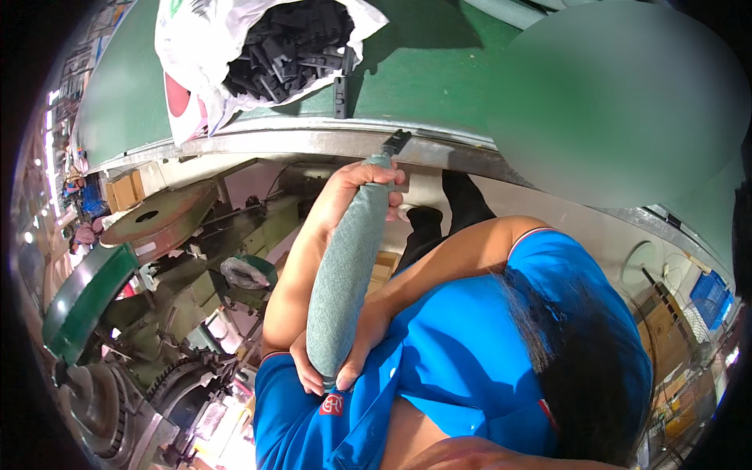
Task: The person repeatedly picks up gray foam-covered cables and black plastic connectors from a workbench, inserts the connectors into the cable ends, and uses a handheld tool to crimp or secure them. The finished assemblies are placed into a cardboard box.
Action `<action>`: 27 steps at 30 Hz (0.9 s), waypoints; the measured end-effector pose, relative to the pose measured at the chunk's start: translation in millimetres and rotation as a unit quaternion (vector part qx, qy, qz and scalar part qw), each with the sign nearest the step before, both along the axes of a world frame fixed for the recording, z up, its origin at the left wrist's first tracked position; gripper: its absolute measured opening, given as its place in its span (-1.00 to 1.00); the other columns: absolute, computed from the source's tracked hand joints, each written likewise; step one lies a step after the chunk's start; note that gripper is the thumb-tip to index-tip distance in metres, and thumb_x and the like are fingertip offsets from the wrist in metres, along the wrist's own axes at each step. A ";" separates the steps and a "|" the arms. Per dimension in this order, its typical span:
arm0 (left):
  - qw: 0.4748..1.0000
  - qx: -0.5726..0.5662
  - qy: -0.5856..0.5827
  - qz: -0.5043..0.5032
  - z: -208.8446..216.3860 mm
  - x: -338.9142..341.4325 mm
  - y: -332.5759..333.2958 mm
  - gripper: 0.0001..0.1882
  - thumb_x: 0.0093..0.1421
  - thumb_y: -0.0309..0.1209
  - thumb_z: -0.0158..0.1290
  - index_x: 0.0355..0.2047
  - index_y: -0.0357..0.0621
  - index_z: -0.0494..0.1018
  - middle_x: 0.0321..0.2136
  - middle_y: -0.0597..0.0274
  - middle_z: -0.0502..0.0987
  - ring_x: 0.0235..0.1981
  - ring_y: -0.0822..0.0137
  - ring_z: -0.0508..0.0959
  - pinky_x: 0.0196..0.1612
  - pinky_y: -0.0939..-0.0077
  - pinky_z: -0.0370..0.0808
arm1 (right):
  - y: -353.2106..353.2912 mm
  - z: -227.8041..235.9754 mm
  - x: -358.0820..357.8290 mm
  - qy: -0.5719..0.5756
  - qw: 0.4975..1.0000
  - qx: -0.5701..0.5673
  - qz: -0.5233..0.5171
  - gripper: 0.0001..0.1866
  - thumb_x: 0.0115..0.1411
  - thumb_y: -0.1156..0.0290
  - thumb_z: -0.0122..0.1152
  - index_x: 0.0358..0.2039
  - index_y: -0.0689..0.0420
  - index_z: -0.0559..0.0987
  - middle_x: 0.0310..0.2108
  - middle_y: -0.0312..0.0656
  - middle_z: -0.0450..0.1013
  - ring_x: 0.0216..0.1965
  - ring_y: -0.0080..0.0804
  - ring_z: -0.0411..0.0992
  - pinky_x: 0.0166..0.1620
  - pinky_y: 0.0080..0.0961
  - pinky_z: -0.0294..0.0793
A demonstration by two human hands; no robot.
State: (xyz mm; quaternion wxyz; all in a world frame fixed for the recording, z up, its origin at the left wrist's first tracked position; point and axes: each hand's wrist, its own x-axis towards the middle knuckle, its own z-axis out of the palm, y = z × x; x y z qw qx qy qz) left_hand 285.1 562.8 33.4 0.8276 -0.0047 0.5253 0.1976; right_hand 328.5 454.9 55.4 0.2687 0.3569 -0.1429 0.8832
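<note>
A long, plump grey-green fabric-covered roll [342, 274] is held tilted in front of my chest, its far end leaning toward the bench. My left hand [362, 182] is closed around its narrow far end. A small black plastic piece [396, 142] sticks out beyond that hand, over the bench's metal edge. At the near end, my right hand [352, 364] cups the rounded bottom against my blue shirt, fingers and thumb on either side. What lies inside the fabric is hidden.
On the green bench top [439, 86] stands an open white plastic bag [200, 55] full of black plastic pieces. One black piece [340, 97] lies beside it near the metal edge [274, 135]. Machinery with a green guard [90, 301] stands at left. A blurred patch covers the upper right.
</note>
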 end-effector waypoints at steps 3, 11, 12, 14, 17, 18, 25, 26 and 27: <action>0.998 -0.013 0.055 -0.018 -10.8 4.1 17.8 -0.79 0.12 -0.50 -0.01 -0.21 -0.21 0.33 -0.32 0.21 0.42 -0.50 0.38 0.39 -0.50 0.50 0.38 | 16.4 -2.1 13.1 -0.018 0.999 -0.024 0.017 -0.73 -0.01 0.53 0.35 -0.28 0.22 0.48 -0.25 -0.11 0.48 -0.13 -0.29 0.43 -0.01 -0.35 0.39; 0.998 -0.050 0.038 0.008 -13.5 16.3 34.3 -0.77 0.07 -0.50 0.02 -0.24 -0.16 0.30 -0.40 0.25 0.40 -0.52 0.39 0.41 -0.52 0.49 0.35 | 42.6 9.1 35.1 0.007 0.995 -0.096 0.004 -0.79 0.06 0.54 0.30 -0.34 0.18 0.43 -0.38 -0.21 0.43 -0.19 -0.39 0.42 -0.10 -0.42 0.43; 0.997 -0.044 0.056 -0.003 -12.1 17.5 32.7 -0.76 0.06 -0.50 0.03 -0.24 -0.16 0.29 -0.40 0.26 0.40 -0.54 0.39 0.40 -0.52 0.49 0.35 | 42.5 11.2 35.0 0.003 0.995 -0.095 0.000 -0.82 0.09 0.48 0.29 -0.36 0.17 0.43 -0.40 -0.23 0.42 -0.25 -0.43 0.42 -0.16 -0.47 0.43; 0.995 -0.047 0.089 -0.022 -12.1 20.4 30.6 -0.74 0.02 -0.51 0.04 -0.26 -0.16 0.28 -0.44 0.28 0.37 -0.60 0.40 0.36 -0.54 0.50 0.33 | 46.9 11.2 37.9 0.004 0.995 -0.101 -0.001 -0.82 0.09 0.48 0.29 -0.37 0.17 0.44 -0.40 -0.23 0.42 -0.26 -0.43 0.42 -0.17 -0.47 0.43; 0.995 -0.077 0.060 0.013 -7.2 23.8 37.2 -0.73 -0.05 -0.58 -0.02 -0.29 -0.16 0.27 -0.49 0.27 0.33 -0.62 0.40 0.36 -0.59 0.51 0.27 | 57.5 7.3 39.6 0.008 0.994 -0.109 -0.007 -0.82 0.09 0.48 0.29 -0.37 0.17 0.44 -0.41 -0.23 0.43 -0.27 -0.43 0.42 -0.17 -0.48 0.43; 0.995 -0.083 0.060 0.011 -6.6 24.9 39.8 -0.73 -0.06 -0.59 -0.03 -0.30 -0.16 0.27 -0.50 0.26 0.33 -0.62 0.39 0.36 -0.60 0.51 0.26 | 61.8 3.3 39.9 0.009 0.993 -0.114 -0.012 -0.82 0.09 0.47 0.29 -0.37 0.17 0.44 -0.41 -0.23 0.43 -0.27 -0.43 0.42 -0.18 -0.48 0.43; 0.992 -0.111 0.058 0.029 -4.7 25.0 48.6 -0.73 -0.12 -0.61 -0.05 -0.33 -0.20 0.27 -0.50 0.22 0.34 -0.65 0.37 0.36 -0.63 0.51 0.26 | 76.1 2.0 39.5 0.013 0.991 -0.135 0.000 -0.83 0.09 0.47 0.30 -0.39 0.17 0.45 -0.42 -0.24 0.43 -0.29 -0.44 0.42 -0.19 -0.48 0.42; 0.991 -0.118 0.063 0.028 -3.5 26.3 51.8 -0.72 -0.13 -0.61 -0.05 -0.33 -0.20 0.26 -0.49 0.22 0.34 -0.65 0.37 0.37 -0.63 0.51 0.26 | 77.7 1.6 37.7 0.014 0.991 -0.135 0.001 -0.83 0.09 0.47 0.30 -0.39 0.17 0.45 -0.42 -0.24 0.43 -0.29 -0.44 0.42 -0.20 -0.48 0.42; 0.990 -0.125 0.067 0.027 -3.1 26.7 53.9 -0.72 -0.13 -0.61 -0.05 -0.33 -0.20 0.26 -0.48 0.21 0.34 -0.65 0.36 0.37 -0.63 0.50 0.27 | 78.9 0.2 37.2 0.015 0.990 -0.138 0.002 -0.83 0.09 0.46 0.30 -0.39 0.17 0.45 -0.42 -0.24 0.43 -0.30 -0.44 0.42 -0.20 -0.48 0.42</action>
